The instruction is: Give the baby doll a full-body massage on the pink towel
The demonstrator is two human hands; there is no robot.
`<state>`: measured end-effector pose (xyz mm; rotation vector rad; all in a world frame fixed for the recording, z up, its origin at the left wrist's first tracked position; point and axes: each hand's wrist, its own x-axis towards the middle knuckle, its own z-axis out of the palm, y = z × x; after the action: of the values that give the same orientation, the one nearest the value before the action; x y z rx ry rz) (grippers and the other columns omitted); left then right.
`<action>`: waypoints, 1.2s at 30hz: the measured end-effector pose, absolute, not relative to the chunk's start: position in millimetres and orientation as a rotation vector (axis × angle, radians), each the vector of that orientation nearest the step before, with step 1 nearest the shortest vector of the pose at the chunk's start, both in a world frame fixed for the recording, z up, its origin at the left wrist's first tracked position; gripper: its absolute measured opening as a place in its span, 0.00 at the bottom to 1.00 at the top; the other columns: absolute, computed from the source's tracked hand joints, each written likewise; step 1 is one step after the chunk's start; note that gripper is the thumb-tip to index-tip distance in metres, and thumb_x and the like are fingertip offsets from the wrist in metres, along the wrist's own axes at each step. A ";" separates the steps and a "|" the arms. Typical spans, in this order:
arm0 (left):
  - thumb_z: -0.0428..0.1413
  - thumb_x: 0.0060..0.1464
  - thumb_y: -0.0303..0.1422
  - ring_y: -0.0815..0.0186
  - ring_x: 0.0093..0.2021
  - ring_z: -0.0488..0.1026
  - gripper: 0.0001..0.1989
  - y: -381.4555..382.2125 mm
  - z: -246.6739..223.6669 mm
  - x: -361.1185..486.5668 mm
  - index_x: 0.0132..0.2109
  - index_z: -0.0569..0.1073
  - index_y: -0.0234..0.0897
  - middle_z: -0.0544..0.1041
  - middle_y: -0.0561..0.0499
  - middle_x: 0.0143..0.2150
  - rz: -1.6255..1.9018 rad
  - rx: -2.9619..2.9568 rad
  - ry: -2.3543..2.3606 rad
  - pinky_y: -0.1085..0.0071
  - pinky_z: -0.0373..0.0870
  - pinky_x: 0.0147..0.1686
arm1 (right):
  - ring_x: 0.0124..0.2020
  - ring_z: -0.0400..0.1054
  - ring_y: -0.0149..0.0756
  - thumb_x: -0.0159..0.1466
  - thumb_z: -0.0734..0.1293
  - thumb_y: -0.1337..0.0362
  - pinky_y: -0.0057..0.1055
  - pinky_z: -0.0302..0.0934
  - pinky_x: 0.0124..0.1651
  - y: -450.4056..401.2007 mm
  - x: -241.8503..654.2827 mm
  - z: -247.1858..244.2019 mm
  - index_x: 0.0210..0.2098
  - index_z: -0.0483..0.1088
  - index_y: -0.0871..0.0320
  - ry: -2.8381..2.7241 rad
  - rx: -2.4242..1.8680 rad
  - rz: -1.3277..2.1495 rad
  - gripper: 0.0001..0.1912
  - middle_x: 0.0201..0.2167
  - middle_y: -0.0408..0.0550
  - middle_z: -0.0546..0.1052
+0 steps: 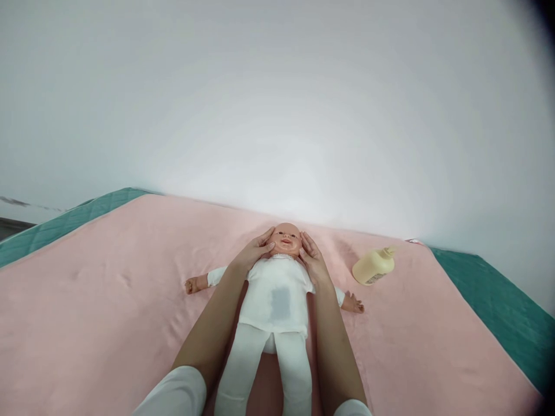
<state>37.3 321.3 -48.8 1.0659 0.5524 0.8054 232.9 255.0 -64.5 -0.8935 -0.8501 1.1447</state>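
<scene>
A baby doll (264, 289) in a white shirt and white leggings lies on its back, its bald head at the far end and its arms spread to both sides. My left hand (255, 252) cups the left side of its head, thumb on the cheek and fingers stretched along the side. On the opposite side, my right hand (314, 259) holds the head in the same way, its thumb near the jaw. Both my forearms run alongside the doll's body. The backs of its head and neck are hidden.
A pale yellow pump bottle (373, 267) lies tilted to the right of the doll. Beneath everything spreads a pink sheet (108, 300), with a green quilted cover (494, 300) showing at both sides. A white wall (277, 115) rises behind the far edge.
</scene>
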 end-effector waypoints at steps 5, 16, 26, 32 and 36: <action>0.67 0.47 0.43 0.50 0.66 0.62 0.52 319.0 -45.9 38.2 0.72 0.49 0.40 0.60 0.39 0.69 0.808 1.041 0.548 0.53 0.60 0.64 | 0.68 0.55 0.47 0.51 0.77 0.55 0.50 0.57 0.67 255.4 233.6 -65.0 0.60 0.65 0.49 -0.843 -0.902 1.147 0.38 0.70 0.49 0.57; 0.67 0.48 0.44 0.50 0.66 0.62 0.49 321.0 -47.9 37.1 0.71 0.52 0.42 0.58 0.40 0.70 0.809 1.065 0.547 0.52 0.59 0.64 | 0.68 0.56 0.47 0.51 0.77 0.53 0.51 0.55 0.67 257.2 235.0 -68.1 0.60 0.65 0.49 -0.852 -0.911 1.145 0.39 0.69 0.50 0.58; 0.67 0.47 0.42 0.50 0.66 0.62 0.50 321.2 -50.1 37.3 0.71 0.51 0.43 0.58 0.41 0.70 0.806 1.010 0.550 0.52 0.58 0.65 | 0.69 0.55 0.49 0.52 0.77 0.55 0.52 0.56 0.67 254.1 233.3 -62.8 0.60 0.66 0.50 -0.839 -0.888 1.158 0.37 0.69 0.50 0.58; 0.63 0.53 0.42 0.51 0.64 0.65 0.44 321.6 -49.3 39.1 0.71 0.52 0.40 0.63 0.40 0.67 0.826 0.981 0.581 0.52 0.59 0.65 | 0.68 0.56 0.48 0.52 0.77 0.55 0.52 0.57 0.67 254.2 232.4 -63.0 0.59 0.66 0.50 -0.828 -0.905 1.148 0.37 0.69 0.50 0.59; 0.60 0.57 0.41 0.53 0.64 0.66 0.36 325.2 -50.3 39.6 0.69 0.59 0.38 0.64 0.41 0.67 0.846 0.914 0.623 0.56 0.62 0.64 | 0.67 0.57 0.48 0.52 0.77 0.55 0.51 0.58 0.66 257.0 234.1 -67.8 0.60 0.65 0.50 -0.821 -0.893 1.157 0.38 0.69 0.50 0.59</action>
<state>39.6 325.2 -50.3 0.9136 0.6226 0.8456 234.1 257.0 -67.8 -0.8933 -0.8207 1.1568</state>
